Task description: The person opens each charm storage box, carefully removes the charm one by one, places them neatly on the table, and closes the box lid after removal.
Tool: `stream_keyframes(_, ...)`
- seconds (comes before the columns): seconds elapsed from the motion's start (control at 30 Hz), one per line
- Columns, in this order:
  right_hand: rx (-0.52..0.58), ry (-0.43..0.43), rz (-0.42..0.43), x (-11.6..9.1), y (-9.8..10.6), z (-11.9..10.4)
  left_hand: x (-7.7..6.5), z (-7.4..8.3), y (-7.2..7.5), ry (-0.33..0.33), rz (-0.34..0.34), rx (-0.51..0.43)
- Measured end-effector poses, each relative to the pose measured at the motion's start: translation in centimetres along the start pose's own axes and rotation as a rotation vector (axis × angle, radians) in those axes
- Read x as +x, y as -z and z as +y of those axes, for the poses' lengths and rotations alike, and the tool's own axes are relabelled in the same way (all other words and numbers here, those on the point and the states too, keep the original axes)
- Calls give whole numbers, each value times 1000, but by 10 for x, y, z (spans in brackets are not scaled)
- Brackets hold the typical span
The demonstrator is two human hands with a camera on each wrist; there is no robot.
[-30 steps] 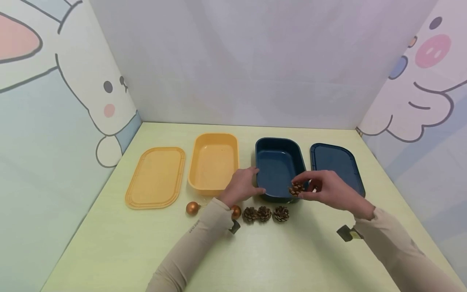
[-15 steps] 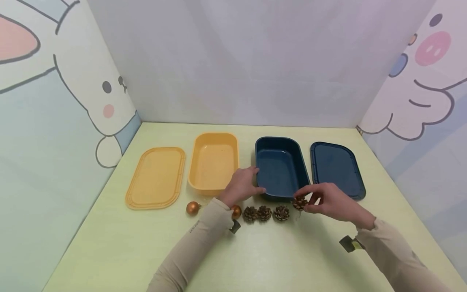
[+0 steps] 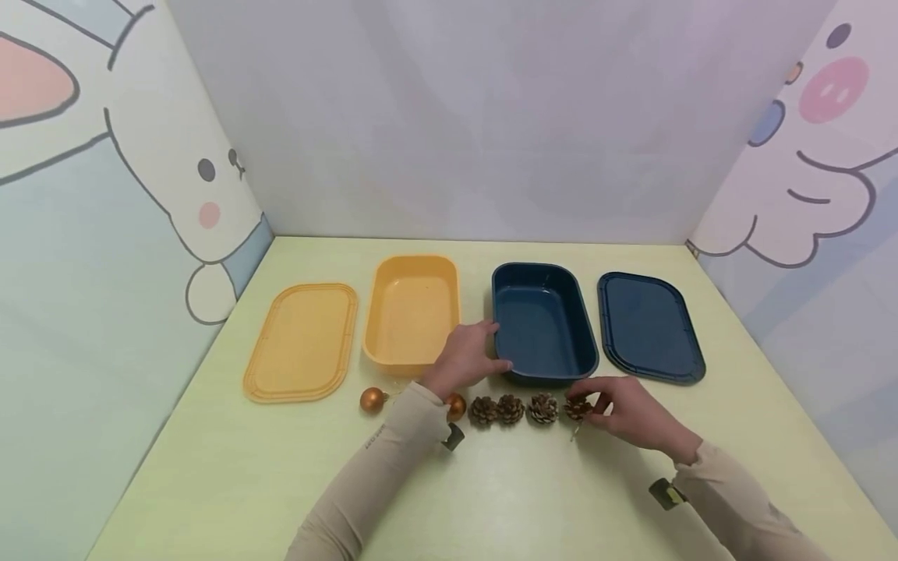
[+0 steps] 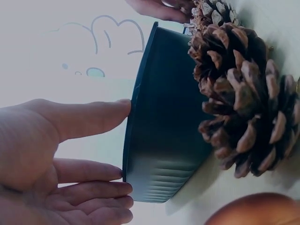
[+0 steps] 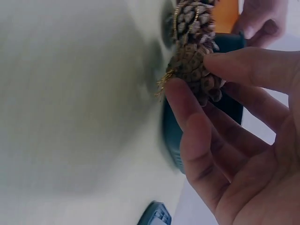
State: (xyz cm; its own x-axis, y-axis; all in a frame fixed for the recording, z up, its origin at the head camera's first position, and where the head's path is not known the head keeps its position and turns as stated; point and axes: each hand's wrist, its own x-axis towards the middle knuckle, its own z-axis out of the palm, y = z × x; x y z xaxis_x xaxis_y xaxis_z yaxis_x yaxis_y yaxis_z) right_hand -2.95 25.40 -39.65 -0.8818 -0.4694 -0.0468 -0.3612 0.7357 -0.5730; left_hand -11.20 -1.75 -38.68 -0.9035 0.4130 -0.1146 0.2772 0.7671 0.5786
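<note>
In the head view my right hand [image 3: 638,414] pinches a brown pine cone [image 3: 575,409] low over the table, at the right end of a row of pine cones. The right wrist view shows thumb and fingertips on this cone [image 5: 190,70], with a gold cord hanging from it. My left hand [image 3: 463,360] rests its fairly straight fingers and thumb at the rim of the dark blue box [image 3: 539,335], at its near left corner. Three other pine cones [image 3: 542,409] lie just in front of the box. Nothing lies inside it.
A yellow box [image 3: 412,312] stands left of the blue one, with its yellow lid [image 3: 302,343] farther left. The blue lid [image 3: 651,327] lies on the right. Copper-coloured baubles [image 3: 372,400] lie in front of the yellow box, one partly behind my left sleeve.
My right hand has carried the pine cone from over the blue box's near right corner toward me and down, to the end of the row. My left hand has stayed at the rim.
</note>
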Motion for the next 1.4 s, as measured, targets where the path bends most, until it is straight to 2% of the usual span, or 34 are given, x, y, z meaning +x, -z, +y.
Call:
stream_keyframes(0.23,-53,-15,70,0,-10,9,0,0,0,1,6,0)
stream_keyframes(0.63,-69,-31,105,-3,-13,8,-6,2,-2,-27,27,9)
stream_keyframes(0.83,-71,-35,107,-4,-13,7,-13,0,0,-97,39,-21)
stream_keyframes(0.97,-77,-27,106,-5,-11,5,-19,-3,2,-167,82,-75)
stream_keyframes(1.17,-86,-21,100,-6,-11,5,-32,-7,13,-232,148,-118)
stream_keyframes(1.33,-82,-9,111,-7,-10,4,-53,-22,27,-231,221,-150)
stream_keyframes(1.4,-85,2,112,-8,-9,3,-63,-32,32,-204,262,-165)
